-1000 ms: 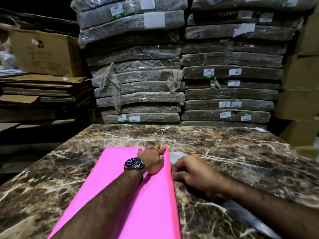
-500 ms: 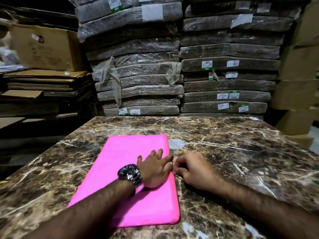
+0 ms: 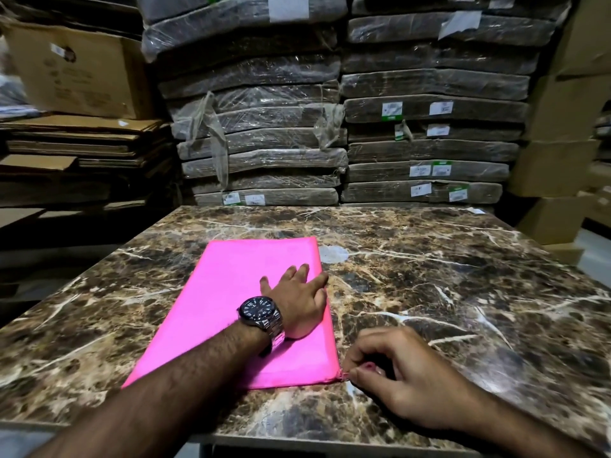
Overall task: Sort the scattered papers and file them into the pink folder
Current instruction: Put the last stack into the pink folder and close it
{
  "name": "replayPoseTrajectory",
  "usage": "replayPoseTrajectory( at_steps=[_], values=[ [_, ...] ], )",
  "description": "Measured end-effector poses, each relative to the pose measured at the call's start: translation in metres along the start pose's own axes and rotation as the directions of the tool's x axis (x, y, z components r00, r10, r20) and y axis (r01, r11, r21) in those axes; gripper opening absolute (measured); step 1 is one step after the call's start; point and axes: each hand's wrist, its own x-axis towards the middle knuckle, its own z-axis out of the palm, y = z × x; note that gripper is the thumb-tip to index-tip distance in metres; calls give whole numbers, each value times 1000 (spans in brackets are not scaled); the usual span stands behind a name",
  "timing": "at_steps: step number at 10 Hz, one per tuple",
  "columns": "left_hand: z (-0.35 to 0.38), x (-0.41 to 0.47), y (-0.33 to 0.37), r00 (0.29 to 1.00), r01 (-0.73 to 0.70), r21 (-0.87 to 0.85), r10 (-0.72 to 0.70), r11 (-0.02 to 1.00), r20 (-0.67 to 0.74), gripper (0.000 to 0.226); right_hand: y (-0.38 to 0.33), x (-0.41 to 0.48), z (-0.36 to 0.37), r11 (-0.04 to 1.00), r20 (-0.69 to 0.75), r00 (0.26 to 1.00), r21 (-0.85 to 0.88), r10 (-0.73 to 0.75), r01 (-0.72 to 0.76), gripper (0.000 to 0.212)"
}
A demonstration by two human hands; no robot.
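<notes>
Down at the pink folder's [image 3: 231, 292] near right corner, the right grip [image 3: 406, 375] pinches a small pull tab [image 3: 344, 377] between thumb and forefinger, its other fingers curled. The left grip [image 3: 297, 304], a watch [image 3: 259, 314] on its wrist, lies spread flat on the folder. The folder rests on the marble surface [image 3: 446, 292], with stacked wrapped bundles [image 3: 264, 133] beyond.

One head-worn camera looks forward and down, close over the marble table [image 3: 429, 292], toward stacked bundles [image 3: 429, 153].
</notes>
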Motion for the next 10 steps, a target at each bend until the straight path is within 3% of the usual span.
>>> replayPoseTrajectory(
  at_steps=[4,5,6,7,8,9,10],
  values=[
    [1,-5,1,1000,-12,10,12,1000,-23,51,-2,-2,6,998,-47,998,46,42,-40,13],
    [2,-3,0,1000,-23,19,23,1000,-16,52,3,2,5,985,-96,989,143,115,-101,14],
    [-1,-3,-1,998,-65,83,66,994,-6,53,9,10,-2,957,-46,979,227,197,-182,19],
    [-10,13,-5,984,-131,197,152,972,-94,48,33,37,-18,987,-81,983,3,163,-163,19],
    [-29,32,-1,984,-143,219,162,965,-72,51,58,75,-39,950,-203,979,-306,3,-67,22],
    [-52,62,-1,982,-130,259,161,957,-102,54,68,120,-63,847,-241,970,-523,-36,-98,36],
    [-91,88,-6,954,-110,253,174,961,-244,59,52,163,-103,762,-280,960,-626,-21,-166,55]
  ],
)
